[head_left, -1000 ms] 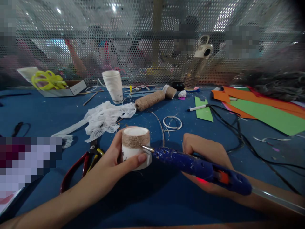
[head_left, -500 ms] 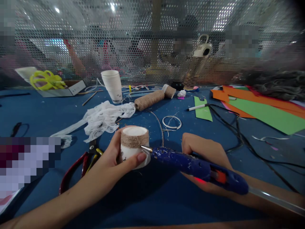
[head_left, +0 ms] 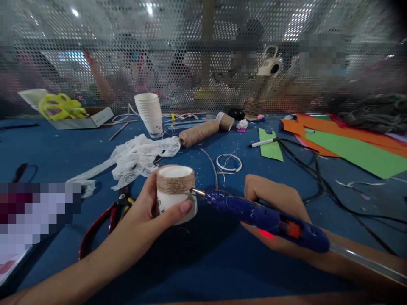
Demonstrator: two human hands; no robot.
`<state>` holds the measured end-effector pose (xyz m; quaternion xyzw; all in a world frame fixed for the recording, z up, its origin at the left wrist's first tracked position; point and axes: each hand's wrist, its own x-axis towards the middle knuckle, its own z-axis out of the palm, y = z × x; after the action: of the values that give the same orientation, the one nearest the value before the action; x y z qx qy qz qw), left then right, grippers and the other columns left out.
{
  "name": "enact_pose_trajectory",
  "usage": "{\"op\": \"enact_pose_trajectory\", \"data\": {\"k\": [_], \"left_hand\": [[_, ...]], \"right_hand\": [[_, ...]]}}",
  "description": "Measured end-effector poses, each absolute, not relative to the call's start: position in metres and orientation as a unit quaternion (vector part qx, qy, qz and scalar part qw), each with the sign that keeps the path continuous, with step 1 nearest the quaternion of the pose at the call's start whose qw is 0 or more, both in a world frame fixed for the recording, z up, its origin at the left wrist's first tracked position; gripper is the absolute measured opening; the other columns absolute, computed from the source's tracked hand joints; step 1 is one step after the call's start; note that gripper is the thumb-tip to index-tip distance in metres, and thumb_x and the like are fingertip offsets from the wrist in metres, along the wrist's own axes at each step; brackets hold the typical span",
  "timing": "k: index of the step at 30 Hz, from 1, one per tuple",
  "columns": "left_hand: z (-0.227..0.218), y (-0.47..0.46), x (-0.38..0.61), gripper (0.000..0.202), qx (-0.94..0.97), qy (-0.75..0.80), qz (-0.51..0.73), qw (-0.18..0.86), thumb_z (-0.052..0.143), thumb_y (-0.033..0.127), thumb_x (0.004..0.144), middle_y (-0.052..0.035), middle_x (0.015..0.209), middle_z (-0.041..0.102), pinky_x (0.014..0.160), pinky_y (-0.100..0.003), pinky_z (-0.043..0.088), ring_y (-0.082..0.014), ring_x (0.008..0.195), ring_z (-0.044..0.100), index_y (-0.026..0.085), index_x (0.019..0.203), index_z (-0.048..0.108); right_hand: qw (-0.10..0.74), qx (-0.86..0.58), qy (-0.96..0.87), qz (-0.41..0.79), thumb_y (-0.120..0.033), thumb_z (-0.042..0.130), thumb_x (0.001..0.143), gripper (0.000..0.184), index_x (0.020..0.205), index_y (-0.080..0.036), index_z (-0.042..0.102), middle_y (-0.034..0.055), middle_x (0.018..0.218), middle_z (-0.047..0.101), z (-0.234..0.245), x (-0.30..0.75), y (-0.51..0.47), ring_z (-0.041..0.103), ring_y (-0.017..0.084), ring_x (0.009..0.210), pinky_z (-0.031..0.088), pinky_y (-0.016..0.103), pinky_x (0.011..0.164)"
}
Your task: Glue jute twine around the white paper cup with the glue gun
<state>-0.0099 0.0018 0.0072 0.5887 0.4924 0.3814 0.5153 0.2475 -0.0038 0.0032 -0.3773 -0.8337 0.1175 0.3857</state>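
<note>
My left hand [head_left: 155, 212] is wrapped round a white paper cup [head_left: 171, 203], its thumb across the front. Brown twine [head_left: 176, 184] is wound in a band about the cup near its upper end. In my right hand [head_left: 276, 199] is a blue hot glue gun [head_left: 251, 212] with a clear glue stick [head_left: 359, 260] sticking out of its back. The gun's metal nozzle is at the lower edge of the twine band, on the cup's right side. A length of twine [head_left: 211, 163] runs on the table behind the cup.
White lace [head_left: 136, 159], a twine roll [head_left: 199, 132] and red-handled pliers [head_left: 97, 228] lie near my left arm. Stacked paper cups [head_left: 149, 114] and a bottle [head_left: 262, 87] stand before a perforated screen [head_left: 197, 55]. Coloured paper [head_left: 356, 148] and a black cable [head_left: 327, 188] lie right.
The cup has moved slightly left and up in my left hand. The glue gun's nozzle has shifted a little right and up along the twine's lower edge.
</note>
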Motion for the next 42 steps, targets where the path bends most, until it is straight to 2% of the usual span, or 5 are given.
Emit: {"op": "enact_pose_trajectory", "data": {"k": [11, 20, 31, 37, 42], "left_hand": [[-0.001, 0.003, -0.013, 0.059, 0.622, 0.501, 0.369, 0.475, 0.074, 0.05, 0.088, -0.0004, 0.12, 0.069, 0.088, -0.025, 0.058, -0.0206, 0.1, 0.07, 0.032, 0.138, 0.047], [0.001, 0.0, -0.017, 0.059, 0.58, 0.478, 0.401, 0.524, 0.077, 0.048, 0.085, -0.0022, 0.129, 0.072, 0.101, -0.033, 0.054, -0.0279, 0.12, 0.065, 0.032, 0.137, 0.053], [0.006, -0.002, -0.015, 0.065, 0.525, 0.482, 0.407, 0.572, 0.081, 0.049, 0.079, -0.0044, 0.123, 0.076, 0.095, -0.032, 0.053, -0.0299, 0.114, 0.067, 0.03, 0.137, 0.057], [-0.002, 0.0, -0.019, 0.062, 0.535, 0.474, 0.395, 0.577, 0.078, 0.046, 0.084, 0.001, 0.126, 0.074, 0.098, -0.028, 0.05, -0.027, 0.12, 0.063, 0.037, 0.141, 0.055], [0.0, 0.0, -0.019, 0.063, 0.562, 0.479, 0.377, 0.559, 0.075, 0.049, 0.087, -0.0011, 0.131, 0.072, 0.102, -0.031, 0.048, -0.0282, 0.125, 0.061, 0.034, 0.143, 0.052]], "right_hand": [[0.347, -0.376, -0.853, 0.102, -0.011, 0.06, 0.079, 0.029, 0.077, -0.024, 0.035, -0.0064, 0.069, 0.042, 0.0, 0.25, -0.007, 0.037, 0.009, 0.052, 0.028, 0.026, 0.049], [0.363, -0.383, -0.84, 0.123, -0.009, 0.062, 0.075, 0.03, 0.075, -0.024, 0.036, -0.0064, 0.069, 0.043, 0.001, 0.252, -0.008, 0.038, 0.008, 0.053, 0.03, 0.024, 0.05], [0.393, -0.378, -0.829, 0.123, -0.013, 0.062, 0.077, 0.029, 0.071, -0.024, 0.036, -0.0063, 0.065, 0.042, 0.009, 0.247, -0.006, 0.037, 0.008, 0.052, 0.029, 0.023, 0.048], [0.376, -0.387, -0.83, 0.14, -0.013, 0.062, 0.073, 0.03, 0.074, -0.024, 0.035, -0.006, 0.067, 0.041, 0.004, 0.25, -0.009, 0.038, 0.009, 0.055, 0.029, 0.025, 0.05], [0.357, -0.382, -0.842, 0.132, -0.011, 0.061, 0.073, 0.03, 0.077, -0.025, 0.035, -0.0054, 0.069, 0.044, 0.002, 0.251, -0.009, 0.04, 0.01, 0.055, 0.03, 0.026, 0.05]]}}
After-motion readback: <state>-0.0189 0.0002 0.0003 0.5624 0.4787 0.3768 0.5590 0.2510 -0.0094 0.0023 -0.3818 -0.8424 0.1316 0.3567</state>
